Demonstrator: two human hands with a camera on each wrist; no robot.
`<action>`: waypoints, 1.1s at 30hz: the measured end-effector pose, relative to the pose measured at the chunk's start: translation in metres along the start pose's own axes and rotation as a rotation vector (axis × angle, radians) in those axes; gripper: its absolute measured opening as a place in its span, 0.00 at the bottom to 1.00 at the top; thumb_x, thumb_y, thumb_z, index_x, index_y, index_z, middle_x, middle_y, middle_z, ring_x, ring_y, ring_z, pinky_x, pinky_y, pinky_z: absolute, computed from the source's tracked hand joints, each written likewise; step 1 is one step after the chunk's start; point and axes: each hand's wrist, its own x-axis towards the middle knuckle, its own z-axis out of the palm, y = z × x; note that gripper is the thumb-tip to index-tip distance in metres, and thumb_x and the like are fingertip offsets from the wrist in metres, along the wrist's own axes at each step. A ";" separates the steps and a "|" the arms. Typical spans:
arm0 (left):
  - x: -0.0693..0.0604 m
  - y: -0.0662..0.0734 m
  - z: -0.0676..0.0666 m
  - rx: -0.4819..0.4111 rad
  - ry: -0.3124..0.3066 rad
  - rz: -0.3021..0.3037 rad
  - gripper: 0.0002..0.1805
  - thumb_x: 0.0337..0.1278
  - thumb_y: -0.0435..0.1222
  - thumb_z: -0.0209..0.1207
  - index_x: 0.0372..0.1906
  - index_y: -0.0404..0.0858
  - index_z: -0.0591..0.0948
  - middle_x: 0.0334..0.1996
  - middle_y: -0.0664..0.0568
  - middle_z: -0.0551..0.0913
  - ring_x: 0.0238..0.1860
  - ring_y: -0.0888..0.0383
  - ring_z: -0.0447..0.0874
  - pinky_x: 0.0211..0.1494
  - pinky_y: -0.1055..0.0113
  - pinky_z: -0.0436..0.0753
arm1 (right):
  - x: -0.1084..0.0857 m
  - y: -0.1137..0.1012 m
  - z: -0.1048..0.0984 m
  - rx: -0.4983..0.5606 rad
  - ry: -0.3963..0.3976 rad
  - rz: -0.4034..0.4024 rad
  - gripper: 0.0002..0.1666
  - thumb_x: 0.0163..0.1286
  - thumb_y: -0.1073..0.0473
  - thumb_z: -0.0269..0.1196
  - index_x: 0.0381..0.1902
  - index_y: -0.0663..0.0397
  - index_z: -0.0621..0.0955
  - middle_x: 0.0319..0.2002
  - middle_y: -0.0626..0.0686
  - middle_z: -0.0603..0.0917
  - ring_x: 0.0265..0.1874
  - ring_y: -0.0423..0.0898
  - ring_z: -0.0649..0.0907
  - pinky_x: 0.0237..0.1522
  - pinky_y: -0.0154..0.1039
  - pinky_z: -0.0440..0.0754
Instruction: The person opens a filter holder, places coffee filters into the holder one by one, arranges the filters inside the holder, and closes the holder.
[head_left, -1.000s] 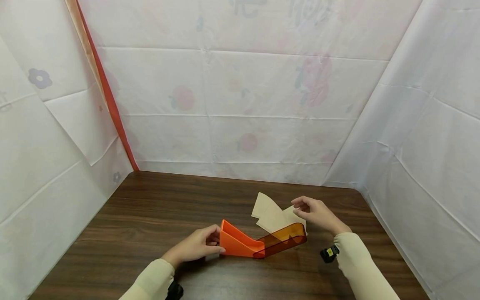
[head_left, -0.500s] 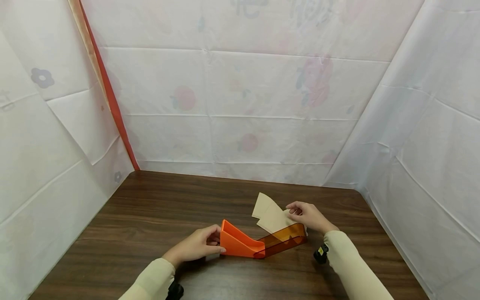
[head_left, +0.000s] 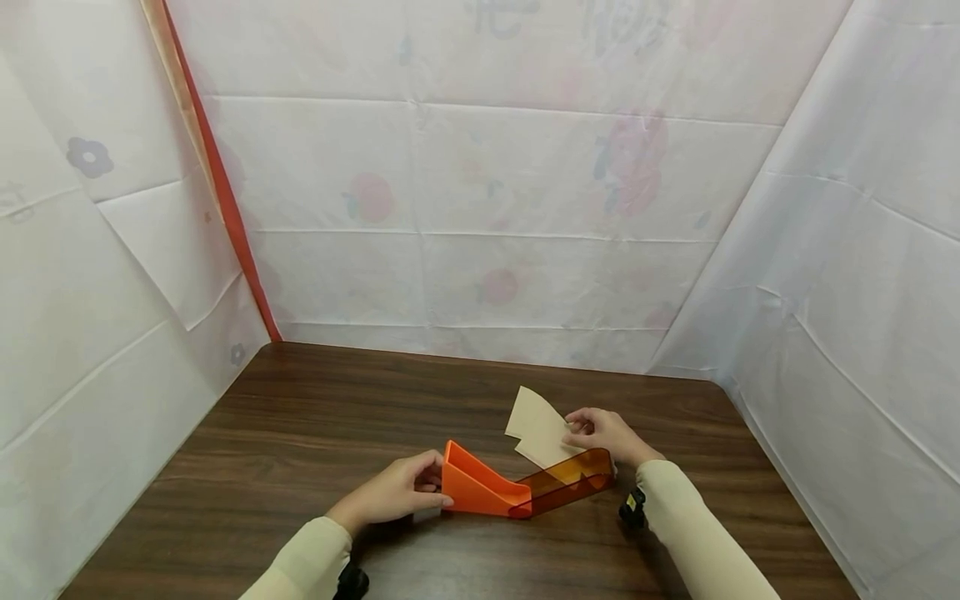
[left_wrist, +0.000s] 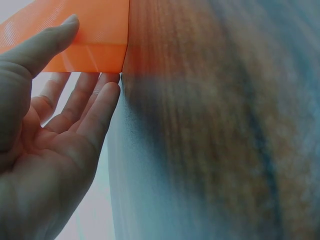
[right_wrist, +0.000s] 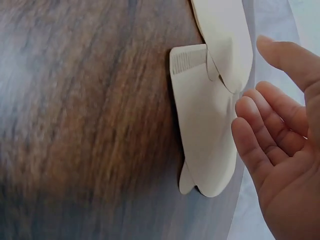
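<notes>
My left hand (head_left: 396, 492) grips the left end of an orange coffee filter holder (head_left: 477, 487) standing on the table. In the left wrist view, the thumb (left_wrist: 60, 36) lies along one face and the fingers reach behind the holder. Its see-through amber lid (head_left: 573, 482) is swung out to the right. Behind the lid lie several cream paper coffee filters (head_left: 542, 427), overlapping; the lid and my right hand cover part of them. My right hand (head_left: 609, 437) hovers at their right side. Its fingers are gently bent and the thumb stands apart, with nothing held, in the right wrist view.
The dark wood-grain table (head_left: 360, 400) has rounded far corners. White printed cloth (head_left: 465, 275) hangs behind it and along both sides. An orange strip (head_left: 232, 225) runs down the left rear corner. Black wrist cameras (head_left: 633, 507) sit under the sleeves.
My right hand has moved left and slightly down, over the right part of the paper filters. My left hand and the filter holder have stayed in place.
</notes>
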 end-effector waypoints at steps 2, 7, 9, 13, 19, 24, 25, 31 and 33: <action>0.000 0.000 0.000 0.001 0.000 0.001 0.16 0.62 0.39 0.68 0.51 0.43 0.78 0.50 0.55 0.82 0.52 0.56 0.82 0.57 0.59 0.81 | 0.002 0.001 0.002 -0.016 0.001 0.012 0.23 0.66 0.54 0.71 0.52 0.65 0.83 0.38 0.49 0.83 0.37 0.44 0.79 0.40 0.36 0.80; 0.000 0.000 0.000 -0.002 0.001 0.000 0.16 0.62 0.39 0.68 0.51 0.43 0.78 0.50 0.55 0.82 0.52 0.56 0.82 0.57 0.59 0.81 | 0.004 -0.001 0.005 -0.031 0.006 0.014 0.24 0.65 0.54 0.72 0.51 0.66 0.83 0.39 0.51 0.84 0.38 0.46 0.80 0.43 0.40 0.81; 0.000 0.000 0.000 -0.003 0.003 0.002 0.16 0.62 0.39 0.68 0.51 0.43 0.78 0.50 0.55 0.82 0.52 0.56 0.82 0.57 0.59 0.81 | 0.005 -0.002 0.006 -0.036 0.010 0.017 0.25 0.64 0.54 0.73 0.51 0.67 0.83 0.40 0.52 0.84 0.38 0.46 0.80 0.44 0.42 0.82; 0.000 0.000 0.000 0.003 0.006 0.001 0.16 0.62 0.39 0.68 0.51 0.43 0.78 0.50 0.55 0.82 0.52 0.56 0.82 0.57 0.59 0.81 | 0.008 -0.003 0.008 -0.048 0.022 0.057 0.29 0.61 0.53 0.75 0.52 0.69 0.82 0.38 0.52 0.83 0.37 0.46 0.79 0.45 0.44 0.81; 0.000 0.001 0.000 -0.003 0.001 -0.003 0.16 0.62 0.39 0.68 0.51 0.43 0.78 0.50 0.55 0.82 0.52 0.55 0.82 0.57 0.59 0.81 | 0.015 0.001 0.013 -0.106 0.021 0.109 0.36 0.55 0.50 0.79 0.54 0.69 0.81 0.36 0.50 0.81 0.35 0.45 0.77 0.44 0.44 0.80; 0.000 0.000 0.000 -0.012 -0.002 -0.003 0.16 0.63 0.39 0.68 0.51 0.43 0.78 0.50 0.56 0.82 0.53 0.55 0.82 0.58 0.58 0.81 | 0.018 0.001 0.015 -0.130 0.006 0.124 0.38 0.54 0.51 0.79 0.55 0.69 0.79 0.38 0.52 0.83 0.38 0.47 0.80 0.48 0.48 0.82; 0.000 0.000 0.000 -0.013 -0.001 -0.002 0.16 0.62 0.39 0.68 0.51 0.43 0.78 0.50 0.56 0.82 0.53 0.55 0.82 0.58 0.58 0.81 | 0.018 0.000 0.015 -0.128 0.005 0.126 0.38 0.54 0.52 0.79 0.55 0.70 0.79 0.38 0.53 0.83 0.38 0.48 0.81 0.48 0.48 0.82; 0.000 0.000 0.000 -0.014 0.002 0.003 0.15 0.62 0.39 0.68 0.51 0.43 0.78 0.50 0.56 0.82 0.52 0.55 0.82 0.57 0.58 0.81 | 0.018 -0.007 0.014 -0.102 0.009 0.180 0.36 0.54 0.55 0.80 0.54 0.70 0.78 0.37 0.53 0.81 0.37 0.48 0.79 0.47 0.48 0.82; 0.000 0.000 0.000 -0.012 0.002 0.002 0.15 0.62 0.39 0.68 0.51 0.43 0.78 0.50 0.56 0.82 0.53 0.55 0.82 0.57 0.58 0.81 | 0.019 -0.009 0.014 -0.114 0.008 0.201 0.36 0.54 0.55 0.80 0.54 0.69 0.78 0.38 0.53 0.82 0.38 0.48 0.80 0.47 0.48 0.83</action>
